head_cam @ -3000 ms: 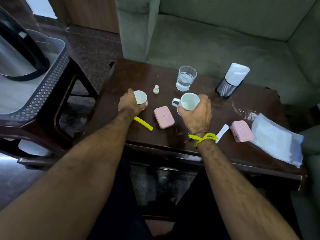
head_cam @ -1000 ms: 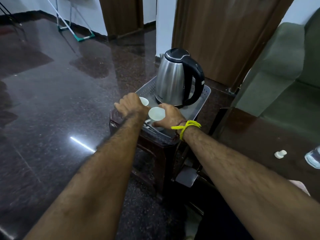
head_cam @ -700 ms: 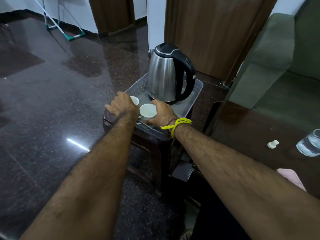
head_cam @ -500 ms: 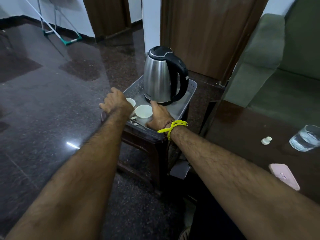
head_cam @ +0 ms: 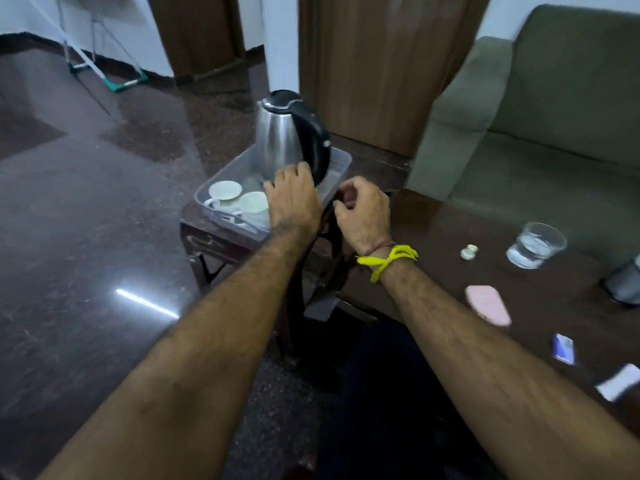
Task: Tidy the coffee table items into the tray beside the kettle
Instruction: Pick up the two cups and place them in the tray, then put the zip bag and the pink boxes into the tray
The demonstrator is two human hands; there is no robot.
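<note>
— Since both cups (head_cam: pixel 239 202) were released, where are they?
— Upright in the tray (head_cam: pixel 207 199), frame centre, handles toward lower left; left hand (head_cam: pixel 294 199) and right hand (head_cam: pixel 363 213) empty, fingers loosely curled.

A home living room: a green sofa (head_cam: pixel 540 109) behind a dark wooden coffee table (head_cam: pixel 540 303), polished stone floor (head_cam: pixel 86 202), wooden doors (head_cam: pixel 367 64).

Glossy dark floor (head_cam: pixel 86 209), green sofa (head_cam: pixel 540 109)
</note>
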